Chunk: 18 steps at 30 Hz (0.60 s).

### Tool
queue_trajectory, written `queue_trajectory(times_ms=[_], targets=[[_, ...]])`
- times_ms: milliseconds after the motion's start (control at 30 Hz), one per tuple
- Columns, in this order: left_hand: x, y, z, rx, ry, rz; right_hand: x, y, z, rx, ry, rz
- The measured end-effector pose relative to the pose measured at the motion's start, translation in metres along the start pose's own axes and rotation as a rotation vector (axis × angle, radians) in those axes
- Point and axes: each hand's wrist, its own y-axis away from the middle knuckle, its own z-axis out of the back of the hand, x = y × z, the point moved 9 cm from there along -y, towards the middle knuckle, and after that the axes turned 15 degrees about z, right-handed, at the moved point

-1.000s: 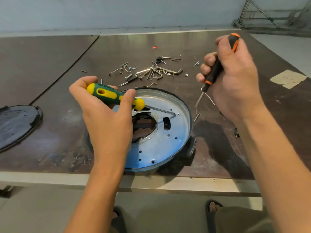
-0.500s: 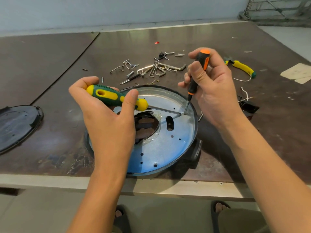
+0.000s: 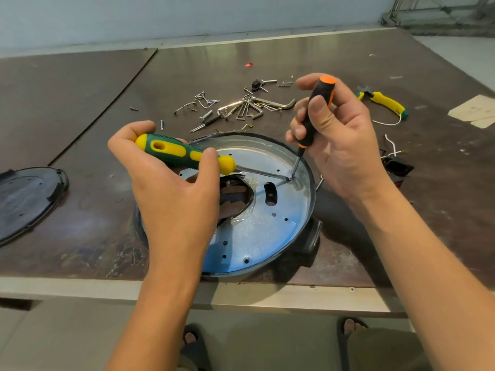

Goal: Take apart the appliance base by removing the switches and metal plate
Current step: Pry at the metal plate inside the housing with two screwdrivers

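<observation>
Worn dark brown table [image 3: 80, 97] backed by a pale wall [image 3: 187, 17], appliance base [image 3: 312, 236] with its metal plate [image 3: 267, 231] sat at the near edge, left hand [image 3: 171, 188] gripped a green-and-yellow screwdriver [image 3: 184, 153], right hand [image 3: 340, 145] pinched a black-and-orange screwdriver [image 3: 316, 113], both tips on the plate, loose screws [image 3: 206, 115] scattered behind.

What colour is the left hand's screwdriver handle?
The screwdriver handle is green with yellow patches; head view.

The brown table [image 3: 334, 57] carries the appliance base [image 3: 312, 238], a black cover [image 3: 24, 199], scattered screws [image 3: 205, 115], hex keys [image 3: 278, 104], yellow pliers [image 3: 385, 103].
</observation>
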Motion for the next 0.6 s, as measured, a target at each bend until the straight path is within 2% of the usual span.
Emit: queue_trajectory(times_ms=[367,600], targets=[[0.0027,-0.0036,0.0004,0.007,-0.038,0.077,-0.0007,0.0016,-0.0037,0.043,-0.040,-0.001],[0.0032,-0.0049,0.0003,0.016,-0.049,0.080,0.0019,-0.0012,0.0021,-0.015,-0.115,0.008]])
